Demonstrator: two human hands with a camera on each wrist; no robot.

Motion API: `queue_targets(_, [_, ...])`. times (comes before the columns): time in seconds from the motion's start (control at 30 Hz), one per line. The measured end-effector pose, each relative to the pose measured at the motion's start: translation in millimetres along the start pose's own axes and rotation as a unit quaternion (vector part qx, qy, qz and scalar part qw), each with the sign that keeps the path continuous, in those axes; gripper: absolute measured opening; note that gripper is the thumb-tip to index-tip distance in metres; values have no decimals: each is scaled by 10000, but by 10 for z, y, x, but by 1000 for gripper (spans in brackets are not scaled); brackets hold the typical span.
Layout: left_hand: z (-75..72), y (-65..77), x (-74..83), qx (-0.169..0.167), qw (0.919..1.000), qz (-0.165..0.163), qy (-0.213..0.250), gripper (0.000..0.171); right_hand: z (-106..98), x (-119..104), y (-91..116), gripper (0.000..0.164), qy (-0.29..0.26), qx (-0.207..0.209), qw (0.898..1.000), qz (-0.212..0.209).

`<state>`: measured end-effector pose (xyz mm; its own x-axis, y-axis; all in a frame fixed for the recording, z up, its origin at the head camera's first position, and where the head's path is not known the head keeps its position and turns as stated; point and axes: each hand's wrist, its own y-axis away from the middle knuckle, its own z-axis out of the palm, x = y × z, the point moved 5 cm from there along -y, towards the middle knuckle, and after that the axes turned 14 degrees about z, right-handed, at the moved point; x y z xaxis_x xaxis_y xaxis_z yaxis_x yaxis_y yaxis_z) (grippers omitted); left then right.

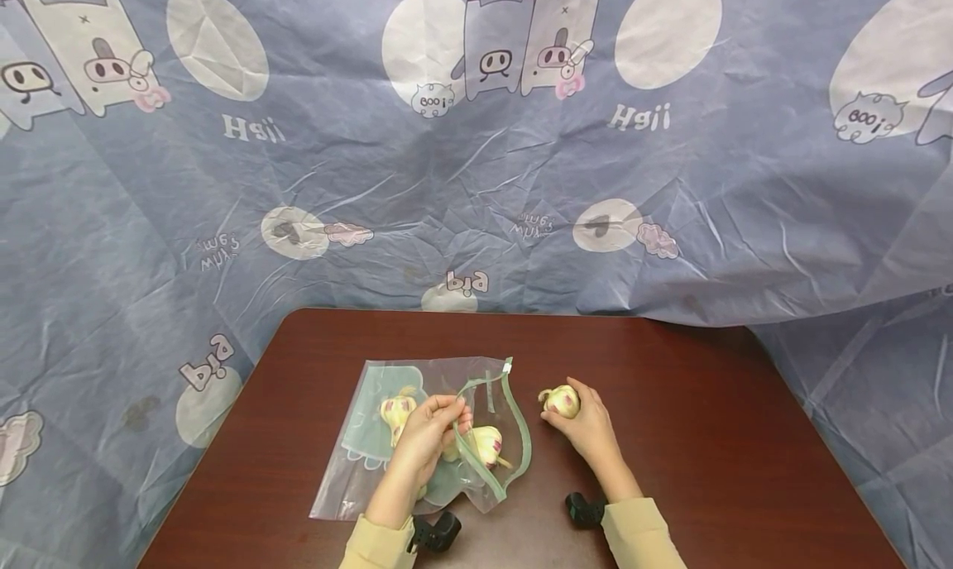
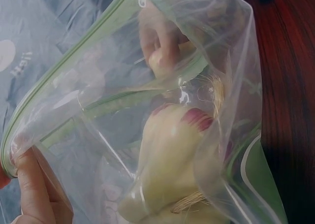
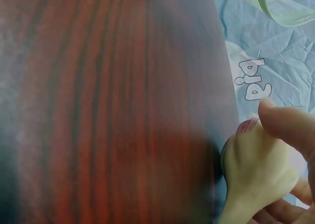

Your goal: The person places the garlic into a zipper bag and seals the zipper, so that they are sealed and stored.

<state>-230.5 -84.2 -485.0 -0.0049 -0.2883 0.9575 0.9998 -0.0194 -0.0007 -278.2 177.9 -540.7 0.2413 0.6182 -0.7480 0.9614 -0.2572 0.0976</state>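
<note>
A clear zip bag [image 1: 524,428] with a green-edged mouth lies on the table, its opening facing right. My left hand [image 1: 426,437] pinches the near edge of that mouth between thumb and fingers and holds it raised. Several garlic bulbs are inside; one pale bulb [image 1: 487,443] with purple marks rests near the opening, another bulb [image 1: 398,407] farther in. To the right of the mouth, my right hand [image 1: 593,427] grips a garlic bulb [image 3: 256,160] between thumb and fingers, outside the bag, its stem end pointing left in the head view.
The dark reddish-brown table [image 1: 707,437] stretches out on both sides of the hands. Behind it hangs a wrinkled blue cloth [image 1: 476,188] with cartoon prints. Black wrist cameras sit by both cuffs.
</note>
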Motion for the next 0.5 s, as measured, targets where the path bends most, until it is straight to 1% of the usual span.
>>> queue_targets(0.13, [4, 11, -2, -9, 10000, 6, -12, 23, -7, 22, 25, 77, 52, 107, 9999, -64])
queue_targets(0.33, [5, 10, -7, 5, 10000, 14, -60, 22, -47, 24, 64, 76, 22, 63, 10000, -1])
queue_targets(0.5, [9, 13, -2, 22, 10000, 21, -30, 21, -123, -18, 115, 76, -26, 95, 10000, 8])
